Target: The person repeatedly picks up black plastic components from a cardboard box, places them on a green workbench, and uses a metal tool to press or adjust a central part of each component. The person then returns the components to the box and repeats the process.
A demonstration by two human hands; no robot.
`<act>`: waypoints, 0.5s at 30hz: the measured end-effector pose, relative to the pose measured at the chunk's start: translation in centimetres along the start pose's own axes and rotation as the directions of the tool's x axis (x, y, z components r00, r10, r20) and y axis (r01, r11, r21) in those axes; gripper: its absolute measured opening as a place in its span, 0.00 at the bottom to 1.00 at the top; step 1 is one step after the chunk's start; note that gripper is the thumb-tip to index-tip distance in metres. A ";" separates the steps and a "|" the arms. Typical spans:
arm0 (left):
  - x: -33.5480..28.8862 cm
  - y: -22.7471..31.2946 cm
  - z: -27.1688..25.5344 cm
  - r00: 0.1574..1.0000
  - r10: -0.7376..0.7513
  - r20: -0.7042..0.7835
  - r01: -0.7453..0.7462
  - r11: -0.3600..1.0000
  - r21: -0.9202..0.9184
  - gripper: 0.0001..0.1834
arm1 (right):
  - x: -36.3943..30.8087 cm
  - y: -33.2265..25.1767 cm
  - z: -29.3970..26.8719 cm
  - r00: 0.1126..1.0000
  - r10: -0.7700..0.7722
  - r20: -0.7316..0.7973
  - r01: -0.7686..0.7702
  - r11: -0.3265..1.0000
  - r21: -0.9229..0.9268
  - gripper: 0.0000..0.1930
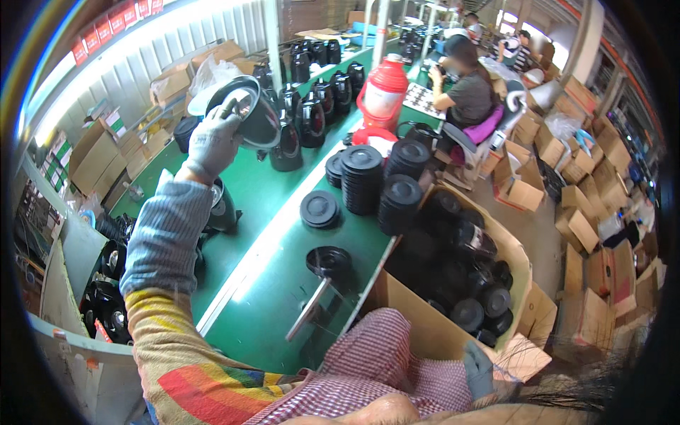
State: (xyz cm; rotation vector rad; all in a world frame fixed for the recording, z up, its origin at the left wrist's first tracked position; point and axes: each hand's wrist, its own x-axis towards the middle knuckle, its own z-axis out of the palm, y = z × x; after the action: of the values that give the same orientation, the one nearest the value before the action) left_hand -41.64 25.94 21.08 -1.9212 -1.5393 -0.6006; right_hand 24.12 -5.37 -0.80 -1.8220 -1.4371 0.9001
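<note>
My left hand (pixel 212 142), in a grey glove, is raised over the far left of the green bench and grips a glossy black jug (pixel 260 127). The jug is tilted, its round mouth toward my fingers. Below my forearm stands another dark jug (pixel 223 209), partly hidden by the sleeve. Low at the right, beside the open carton, part of my right hand (pixel 479 372) shows in a grey glove; its fingers cannot be made out clearly. Stacks of round black lids (pixel 361 180) stand mid-bench, and a low stack of lids (pixel 319 209) lies nearer.
A black ring-shaped part (pixel 328 261) and a metal bar (pixel 308 310) lie near the bench's front. Several black jugs (pixel 312 120) line the back beside a red and white container (pixel 382 95). An open carton (pixel 520 283) holds black parts. A co-worker (pixel 467 88) sits farther along.
</note>
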 end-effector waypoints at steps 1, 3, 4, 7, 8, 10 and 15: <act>-0.7 3.1 -3.2 1.000 -0.013 0.008 0.014 0.996 -0.088 0.19 | 0.8 -2.0 -0.1 0.996 -0.086 0.022 0.086 0.996 -0.037 0.22; -1.2 9.6 -7.2 0.989 0.147 -0.023 -0.148 0.955 -0.257 0.18 | 2.4 -2.1 -1.0 0.940 -0.339 0.033 0.341 0.931 -0.130 0.23; -2.0 12.6 -9.1 0.973 0.228 -0.038 -0.228 0.924 -0.305 0.18 | 3.0 -3.9 -0.8 0.908 -0.417 0.030 0.418 0.905 -0.077 0.23; -5.5 20.7 -12.4 0.917 0.398 -0.037 -0.355 0.767 -0.534 0.17 | 4.3 -7.3 -1.0 0.866 -0.493 0.080 0.491 0.870 0.041 0.27; -6.9 23.4 -13.3 0.902 0.431 -0.038 -0.375 0.734 -0.567 0.16 | 4.1 -9.1 -1.5 0.842 -0.529 0.106 0.528 0.848 0.038 0.28; -9.8 28.0 -15.1 0.866 0.499 -0.038 -0.388 0.622 -0.680 0.11 | 3.0 -10.8 -2.8 0.733 -0.677 0.067 0.673 0.736 0.070 0.33; -14.9 35.7 -17.2 0.641 0.768 -0.010 -0.459 0.373 -0.807 0.05 | -0.8 -8.7 -5.4 0.687 -0.719 0.101 0.669 0.681 0.297 0.47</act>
State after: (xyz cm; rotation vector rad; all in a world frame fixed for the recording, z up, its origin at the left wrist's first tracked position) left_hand -9.95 -1.82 17.29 -3.2098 -0.5160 -0.5677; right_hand 23.75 -4.84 9.46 -0.8639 -1.8697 0.8112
